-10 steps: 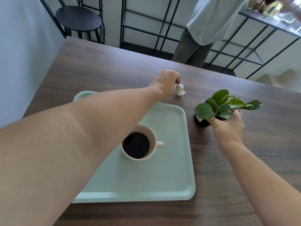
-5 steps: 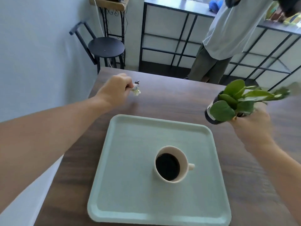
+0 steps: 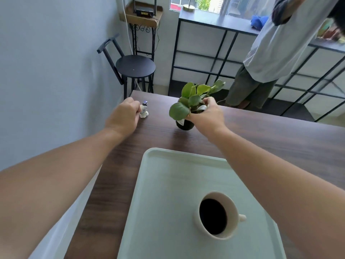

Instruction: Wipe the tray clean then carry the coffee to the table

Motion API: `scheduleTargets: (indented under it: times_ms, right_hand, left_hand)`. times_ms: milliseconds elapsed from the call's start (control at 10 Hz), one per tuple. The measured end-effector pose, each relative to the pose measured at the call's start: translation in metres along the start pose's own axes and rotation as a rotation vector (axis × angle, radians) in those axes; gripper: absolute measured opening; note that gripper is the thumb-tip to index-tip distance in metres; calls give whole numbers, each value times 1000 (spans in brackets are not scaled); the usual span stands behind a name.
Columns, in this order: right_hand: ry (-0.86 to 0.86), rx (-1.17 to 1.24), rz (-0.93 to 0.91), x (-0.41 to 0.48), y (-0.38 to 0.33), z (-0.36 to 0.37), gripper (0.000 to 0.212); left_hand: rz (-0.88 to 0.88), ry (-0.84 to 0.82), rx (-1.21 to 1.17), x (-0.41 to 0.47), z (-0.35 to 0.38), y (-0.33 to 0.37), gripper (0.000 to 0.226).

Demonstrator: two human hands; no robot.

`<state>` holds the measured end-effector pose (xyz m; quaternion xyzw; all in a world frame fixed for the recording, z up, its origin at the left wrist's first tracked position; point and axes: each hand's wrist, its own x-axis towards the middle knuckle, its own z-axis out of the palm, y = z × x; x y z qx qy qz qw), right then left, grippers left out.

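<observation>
Sitting on the dark brown wooden table (image 3: 280,143) is a big pale green plastic tray (image 3: 168,193) with round corners, close to the near edge. Its long side runs away from the camera. A round cream cup of black coffee (image 3: 214,215) stands on the tray's near right part, and its little handle points right. Past the tray's far edge, a small leafy green plant in a dark pot (image 3: 188,109) stands on the table. The right hand (image 3: 207,116) is curled around the pot's top. Left of the plant, a tiny white toy figure (image 3: 144,110) stands upright. The left hand (image 3: 124,116) pinches it with bent fingers. Both arms reach over the table, and the right arm crosses the tray's right side.
</observation>
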<state>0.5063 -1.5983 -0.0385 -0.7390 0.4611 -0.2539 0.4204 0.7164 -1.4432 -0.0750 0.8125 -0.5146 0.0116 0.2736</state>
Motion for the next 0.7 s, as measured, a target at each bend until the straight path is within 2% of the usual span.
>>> scheduleTargets:
  times_ms: [300,500,600,700]
  right_hand:
    - [-25,-54,-52,1,12,11,72]
    - [-22,-52,-69,0,20,0,66]
    - [-81,-51,-5,1,17,-5,89]
    - [-74,-134,49,-10,21,-16,132]
  left_hand:
    - [104,-23,3,-3,4,1,3]
    - [128,25,7,-7,8,-1,3]
    - [136,43,-11,-14,11,-1,13]
    - [123,65,-34,-17,15,-3,25]
